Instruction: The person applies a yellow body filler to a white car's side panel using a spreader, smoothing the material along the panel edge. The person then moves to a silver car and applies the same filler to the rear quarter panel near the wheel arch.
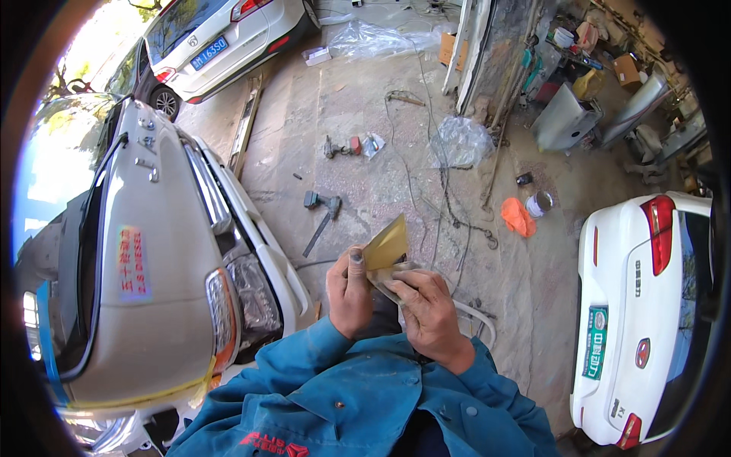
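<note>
A stiff gold-yellow sheet (pixel 388 242), which looks like sandpaper, stands up between my hands in front of my chest. My left hand (pixel 349 295) is closed on its left edge, the thumb pointing up along it. With bent fingers, my right hand (pixel 432 308) pinches the sheet's lower right part, where a pale greyish piece shows beneath the fingertips. Whether that piece is a fold of the same sheet I cannot tell. Dust covers both hands, and blue jacket sleeves reach to the wrists.
Left of me stands a beige vehicle (pixel 164 251) with masking tape along its edge. A white car (pixel 624 305) is at the right, another white car (pixel 251 46) at the far left. Cordless tools (pixel 324 202), cables, plastic film (pixel 461 141), an orange cloth (pixel 518 218) and a can (pixel 539 203) lie about the floor.
</note>
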A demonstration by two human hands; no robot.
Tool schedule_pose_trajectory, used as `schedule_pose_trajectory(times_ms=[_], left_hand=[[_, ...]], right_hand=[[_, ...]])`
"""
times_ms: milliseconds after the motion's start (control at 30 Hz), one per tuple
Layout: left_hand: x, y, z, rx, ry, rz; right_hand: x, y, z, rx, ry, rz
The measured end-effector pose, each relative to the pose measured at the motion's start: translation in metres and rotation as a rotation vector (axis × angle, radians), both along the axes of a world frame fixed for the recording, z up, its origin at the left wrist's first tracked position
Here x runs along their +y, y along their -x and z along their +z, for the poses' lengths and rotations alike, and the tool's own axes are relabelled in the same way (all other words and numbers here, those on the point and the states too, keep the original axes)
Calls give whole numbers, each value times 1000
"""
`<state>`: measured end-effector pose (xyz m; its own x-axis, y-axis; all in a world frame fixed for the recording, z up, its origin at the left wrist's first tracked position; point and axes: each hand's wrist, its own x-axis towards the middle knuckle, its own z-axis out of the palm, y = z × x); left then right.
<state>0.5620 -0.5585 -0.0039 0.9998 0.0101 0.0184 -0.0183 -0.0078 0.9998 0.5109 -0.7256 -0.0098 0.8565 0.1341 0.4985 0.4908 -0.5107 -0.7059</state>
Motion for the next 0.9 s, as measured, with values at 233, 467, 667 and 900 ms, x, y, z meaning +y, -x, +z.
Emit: schedule_pose_trajectory(times_ms=[233,467,667,900], left_hand=[[-21,-205,-28,-107,292,154],[-41,-395,4,96,754,-59],[-109,-524,29,239,945,51],[-160,-683,-7,286,1052,73]], right_hand=[[-66,-196,-31,288,-475,-23],[-109,-439,35,127,-1425,235],[-111,-567,55,126,-1029,248],[-175,-745,11,-96,-147,83]])
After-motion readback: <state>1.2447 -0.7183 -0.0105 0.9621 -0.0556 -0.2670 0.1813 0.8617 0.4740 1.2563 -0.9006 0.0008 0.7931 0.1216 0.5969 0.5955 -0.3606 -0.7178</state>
